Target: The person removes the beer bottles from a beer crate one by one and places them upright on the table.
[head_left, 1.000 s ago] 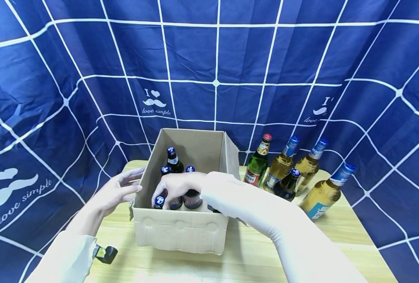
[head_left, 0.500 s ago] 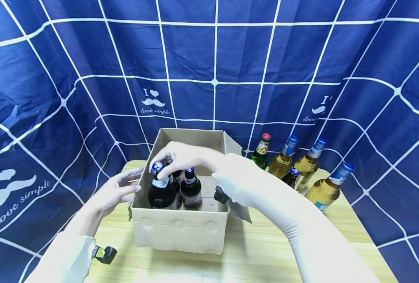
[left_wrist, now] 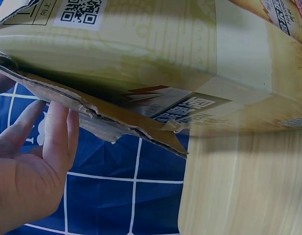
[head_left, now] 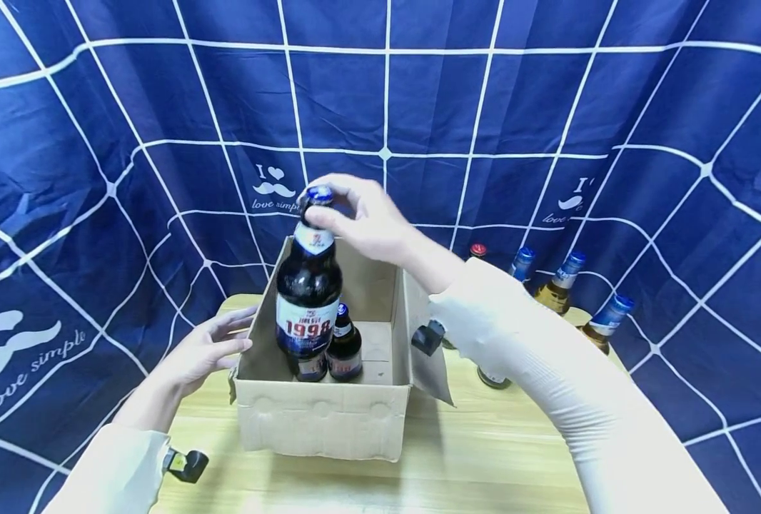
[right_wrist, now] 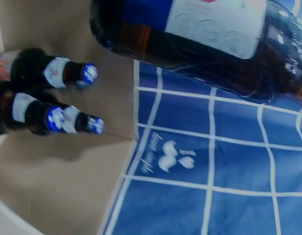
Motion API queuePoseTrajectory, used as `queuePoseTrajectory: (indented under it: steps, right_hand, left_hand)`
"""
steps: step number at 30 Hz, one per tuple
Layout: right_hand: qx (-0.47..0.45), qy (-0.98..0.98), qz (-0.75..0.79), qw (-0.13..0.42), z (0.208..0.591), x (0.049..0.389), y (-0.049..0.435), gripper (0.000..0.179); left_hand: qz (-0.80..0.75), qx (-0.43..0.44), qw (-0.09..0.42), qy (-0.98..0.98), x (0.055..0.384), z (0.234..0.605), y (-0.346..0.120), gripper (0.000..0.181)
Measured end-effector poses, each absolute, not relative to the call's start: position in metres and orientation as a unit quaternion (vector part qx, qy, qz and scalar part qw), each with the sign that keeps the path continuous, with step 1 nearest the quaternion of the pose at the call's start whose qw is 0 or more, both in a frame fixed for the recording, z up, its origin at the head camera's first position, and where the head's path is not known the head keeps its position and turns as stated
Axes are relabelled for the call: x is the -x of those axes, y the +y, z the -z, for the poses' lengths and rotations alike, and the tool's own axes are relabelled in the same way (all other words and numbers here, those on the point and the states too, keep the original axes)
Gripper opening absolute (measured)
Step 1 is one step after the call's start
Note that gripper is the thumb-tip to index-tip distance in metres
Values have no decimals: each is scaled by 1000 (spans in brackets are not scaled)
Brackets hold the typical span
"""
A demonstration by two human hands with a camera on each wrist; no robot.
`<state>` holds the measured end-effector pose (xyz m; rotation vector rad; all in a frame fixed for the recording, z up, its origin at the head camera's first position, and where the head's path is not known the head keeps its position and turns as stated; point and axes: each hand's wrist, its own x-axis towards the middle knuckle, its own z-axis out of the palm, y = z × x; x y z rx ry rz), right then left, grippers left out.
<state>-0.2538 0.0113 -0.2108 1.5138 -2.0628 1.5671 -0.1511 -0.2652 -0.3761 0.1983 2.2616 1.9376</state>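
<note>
My right hand (head_left: pixel 368 218) grips the neck of a dark beer bottle (head_left: pixel 310 293) just under its blue cap. That bottle stands nearly upright above the cardboard box (head_left: pixel 323 417), its "1998" label facing the head camera. In the right wrist view the lifted bottle (right_wrist: pixel 214 39) lies across the top of the picture. Smaller in that view, several dark blue-capped bottles (right_wrist: pixel 58 71) remain inside the box. At the box's left side, my left hand (head_left: pixel 197 357) has its fingers extended. The left wrist view shows those fingertips (left_wrist: pixel 55 117) at the torn flap (left_wrist: pixel 97 107).
Right of the box, partly behind my right sleeve, stand a red-capped bottle (head_left: pixel 478 250), several golden bottles (head_left: pixel 554 294) with blue foil tops and a dark bottle (head_left: pixel 492 378). An open flap (head_left: pixel 433 375) juts from the box's right side. A blue curtain (head_left: pixel 380 93) hangs behind the wooden table (head_left: pixel 483 457).
My right hand has drawn the beer bottle up out of the box's front left corner and shifted it slightly right. The left hand keeps its place at the box's side.
</note>
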Motion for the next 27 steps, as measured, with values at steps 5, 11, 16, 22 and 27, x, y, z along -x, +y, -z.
queuePoseTrajectory:
  steps: [5, 11, 16, 22, 27]
  right_hand:
    - [-465, -646, -578, 182, 193, 254, 36, 16]
    - [-410, -627, -596, 289, 186, 261, 71, 13]
    - [-365, -643, -578, 344, 197, 267, 103, 15]
    - [-298, -708, -499, 401, 222, 271, 137, 18]
    - [-254, -745, -453, 419, 240, 260, 152, 18]
  left_hand:
    - [-633, -64, 74, 768, 152, 377, -266, 62]
    - [-639, -67, 81, 762, 152, 379, -266, 62]
    - [-660, -77, 84, 743, 152, 380, -266, 62]
    - [-656, -70, 86, 747, 153, 381, -267, 63]
    - [-654, -76, 87, 748, 153, 379, -266, 62]
